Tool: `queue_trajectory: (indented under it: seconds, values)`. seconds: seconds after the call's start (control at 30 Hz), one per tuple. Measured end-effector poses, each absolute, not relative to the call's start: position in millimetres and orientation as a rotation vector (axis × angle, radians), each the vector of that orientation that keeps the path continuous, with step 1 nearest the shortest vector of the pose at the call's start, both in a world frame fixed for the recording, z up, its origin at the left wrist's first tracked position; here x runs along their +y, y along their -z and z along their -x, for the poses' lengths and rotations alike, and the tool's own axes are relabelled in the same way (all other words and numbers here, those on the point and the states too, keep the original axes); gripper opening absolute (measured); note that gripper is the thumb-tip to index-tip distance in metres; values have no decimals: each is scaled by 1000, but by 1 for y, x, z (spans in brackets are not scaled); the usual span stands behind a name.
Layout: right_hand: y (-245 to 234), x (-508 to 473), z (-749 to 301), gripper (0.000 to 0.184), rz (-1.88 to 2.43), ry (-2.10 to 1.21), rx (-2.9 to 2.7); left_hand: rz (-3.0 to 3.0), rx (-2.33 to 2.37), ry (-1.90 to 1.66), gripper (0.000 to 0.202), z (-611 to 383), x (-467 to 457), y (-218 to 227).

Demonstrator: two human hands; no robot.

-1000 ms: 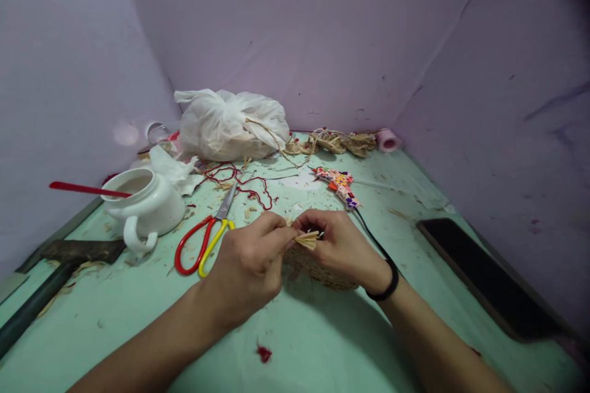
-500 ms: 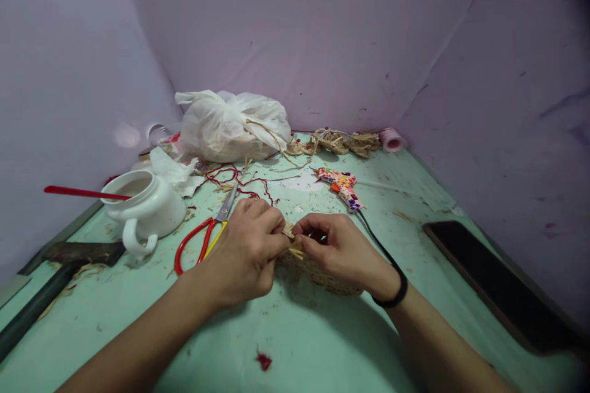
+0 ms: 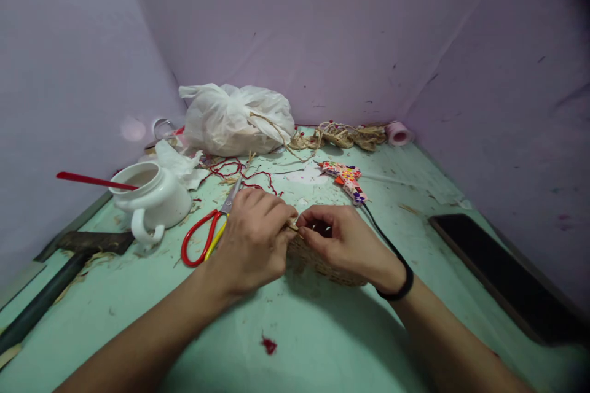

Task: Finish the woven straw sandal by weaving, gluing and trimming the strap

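On the pale green bench [image 3: 221, 350], a small tuft of dark red fibre [image 3: 268, 345] is seen nearest the viewer. At the left edge, a hammer-like tool with a black handle and a dark brown head [image 3: 46, 291] is laid; at the right, a flat black phone-like slab with a brown border [image 3: 500, 276] is placed. In the middle, a tan woven straw piece with a curved side [image 3: 343, 275] is held just above or on the bench, which cannot be told. Its upper edge is pinched by the left hand [image 3: 258, 242], whose fingertips are partly hidden, and by the thumb and forefinger of the right hand [image 3: 348, 245], just beside it. Near the left hand, scissors with one red and one yellow handle [image 3: 201, 238] are partly covered. Farther left, a red stick [image 3: 94, 181] is rested in a white handled pot [image 3: 168, 202]. Beyond the right hand, a floral-patterned glue gun [image 3: 345, 179] is set down. Along the far wall, a knotted white plastic bag [image 3: 239, 126], braided tan straw [image 3: 353, 137] and a pink roll [image 3: 399, 134] are lined up.
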State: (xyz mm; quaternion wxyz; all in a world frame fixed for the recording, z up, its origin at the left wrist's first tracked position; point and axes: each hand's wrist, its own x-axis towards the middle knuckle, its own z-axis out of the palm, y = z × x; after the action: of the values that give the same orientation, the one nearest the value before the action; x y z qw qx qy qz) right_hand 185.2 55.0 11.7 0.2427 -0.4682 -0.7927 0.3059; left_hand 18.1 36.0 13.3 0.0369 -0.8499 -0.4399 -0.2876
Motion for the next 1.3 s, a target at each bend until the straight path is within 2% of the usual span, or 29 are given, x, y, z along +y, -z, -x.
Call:
queue_trajectory:
  seconds: [0.53, 0.73, 0.93, 1.13, 1.3]
  values:
    - [-8, 56, -186, 11, 1246, -901, -2150, 2701, -1260, 786, 11, -19, 40, -2]
    - [-9, 54, -183, 7, 1316, -781, -2164, 2671, -1188, 756, 12, -19, 42, 0]
    - [-10, 49, -178, 5, 1277, -617, -2243, 2822, -1295, 741, 5, -16, 44, -7]
    - [-9, 51, -181, 4, 1239, -729, -2166, 2791, -1422, 869, 3, -18, 43, -6]
    - [-11, 52, -186, 3, 1201, -990, -2045, 2734, -1453, 956, 3, -21, 42, 0]
